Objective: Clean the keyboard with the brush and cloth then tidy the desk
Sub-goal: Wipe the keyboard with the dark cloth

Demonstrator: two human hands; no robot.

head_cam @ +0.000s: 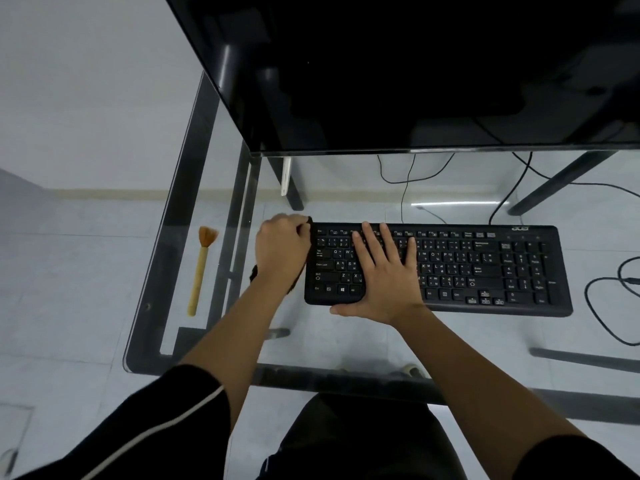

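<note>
A black keyboard (485, 268) lies on the glass desk (311, 344). My left hand (282, 245) is closed around a black cloth (254, 271) and presses it against the keyboard's left end; most of the cloth is hidden under the hand. Flat on the left half of the keys rests my right hand (379, 271), fingers spread, holding nothing. A wooden brush (201, 268) with orange bristles lies on the glass to the left, apart from both hands.
A large dark monitor (415, 71) hangs over the back of the desk. Black cables (602, 306) loop on the glass at the right and trail behind the keyboard. The desk's left edge runs just beyond the brush.
</note>
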